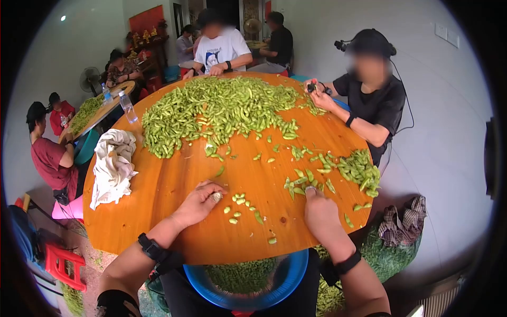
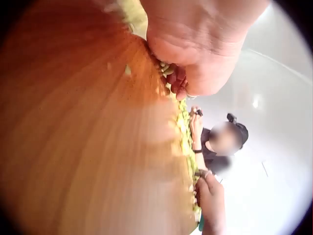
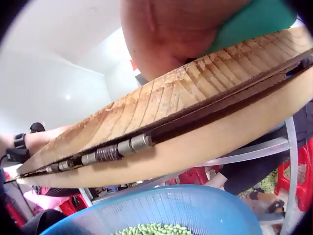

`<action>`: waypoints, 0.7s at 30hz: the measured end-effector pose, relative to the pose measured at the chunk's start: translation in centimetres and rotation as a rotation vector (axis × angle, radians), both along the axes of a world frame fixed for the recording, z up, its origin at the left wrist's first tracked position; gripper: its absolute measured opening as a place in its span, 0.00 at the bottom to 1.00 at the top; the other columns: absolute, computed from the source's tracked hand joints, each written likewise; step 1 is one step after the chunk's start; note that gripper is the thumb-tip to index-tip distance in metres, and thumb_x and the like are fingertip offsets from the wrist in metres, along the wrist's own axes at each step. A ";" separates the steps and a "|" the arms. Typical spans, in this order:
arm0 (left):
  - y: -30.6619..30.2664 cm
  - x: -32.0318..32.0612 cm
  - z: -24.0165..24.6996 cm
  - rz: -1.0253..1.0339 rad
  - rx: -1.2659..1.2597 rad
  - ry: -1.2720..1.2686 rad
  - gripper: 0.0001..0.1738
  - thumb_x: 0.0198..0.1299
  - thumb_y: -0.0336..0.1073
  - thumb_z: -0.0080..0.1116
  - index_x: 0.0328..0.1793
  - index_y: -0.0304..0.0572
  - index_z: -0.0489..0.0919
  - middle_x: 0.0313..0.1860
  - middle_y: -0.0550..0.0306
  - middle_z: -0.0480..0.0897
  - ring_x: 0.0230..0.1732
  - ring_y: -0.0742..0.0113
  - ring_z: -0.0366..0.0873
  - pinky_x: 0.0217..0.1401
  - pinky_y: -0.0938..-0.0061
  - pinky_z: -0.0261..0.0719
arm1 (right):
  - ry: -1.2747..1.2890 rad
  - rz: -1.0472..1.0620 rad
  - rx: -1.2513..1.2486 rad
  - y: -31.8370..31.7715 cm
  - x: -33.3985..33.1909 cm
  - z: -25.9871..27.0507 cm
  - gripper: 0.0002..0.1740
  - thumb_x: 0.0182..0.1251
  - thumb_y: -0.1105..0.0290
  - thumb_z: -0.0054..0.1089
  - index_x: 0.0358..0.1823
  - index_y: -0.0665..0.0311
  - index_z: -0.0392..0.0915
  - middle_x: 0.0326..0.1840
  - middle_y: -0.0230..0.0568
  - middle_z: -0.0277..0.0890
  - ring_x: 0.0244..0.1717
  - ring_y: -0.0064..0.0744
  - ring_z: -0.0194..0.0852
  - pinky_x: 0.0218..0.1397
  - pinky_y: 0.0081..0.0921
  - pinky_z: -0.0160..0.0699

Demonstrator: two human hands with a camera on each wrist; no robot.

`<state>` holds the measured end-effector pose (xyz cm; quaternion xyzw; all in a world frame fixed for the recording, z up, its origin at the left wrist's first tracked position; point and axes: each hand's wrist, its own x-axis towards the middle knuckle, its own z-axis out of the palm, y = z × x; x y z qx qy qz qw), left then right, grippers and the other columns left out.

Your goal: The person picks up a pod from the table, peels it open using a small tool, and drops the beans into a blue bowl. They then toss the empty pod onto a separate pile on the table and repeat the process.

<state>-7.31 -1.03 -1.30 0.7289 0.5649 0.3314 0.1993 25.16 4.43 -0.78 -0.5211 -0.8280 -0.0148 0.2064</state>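
Left hand point(image 1: 200, 203) and right hand point(image 1: 322, 212) are resting curled — holds unclear. Oval green beans point(image 1: 240, 201) are risking spilling if brushed.

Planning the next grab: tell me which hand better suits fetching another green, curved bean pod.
Probably the right hand: it is right beside loose green pods; the left hand is nearer small, pale-green shelled beans.

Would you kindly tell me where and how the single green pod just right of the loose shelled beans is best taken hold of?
I'd pinch the pod across its middle with the right hand, coming from its right: it is long and slim, lies flat, and has bare tabletop on that side, with shelled beans to its left.
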 end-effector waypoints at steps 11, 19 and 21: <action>0.3 6.0 0.1 -0.214 0.091 0.100 0.17 0.58 0.33 0.63 0.55 0.48 0.80 0.57 0.55 0.77 0.62 0.56 0.70 0.70 0.60 0.59 | 0.135 0.394 -0.096 -4.0 -2.9 2.6 0.08 0.60 0.74 0.53 0.40 0.69 0.70 0.32 0.55 0.77 0.32 0.55 0.79 0.34 0.44 0.79; -0.5 5.9 -0.7 -0.110 0.030 -0.047 0.12 0.52 0.26 0.65 0.43 0.40 0.78 0.44 0.56 0.78 0.48 0.58 0.74 0.57 0.69 0.72 | -0.074 0.264 -0.197 -1.0 -5.0 2.3 0.08 0.60 0.77 0.49 0.40 0.68 0.72 0.35 0.58 0.79 0.37 0.56 0.81 0.38 0.45 0.81; -1.1 6.5 -0.3 -0.091 -0.004 -0.103 0.13 0.52 0.27 0.65 0.44 0.40 0.77 0.46 0.56 0.78 0.49 0.58 0.74 0.57 0.68 0.71 | 0.028 0.130 -0.107 1.4 -2.6 1.0 0.08 0.59 0.73 0.49 0.39 0.68 0.71 0.30 0.59 0.78 0.34 0.58 0.79 0.36 0.49 0.78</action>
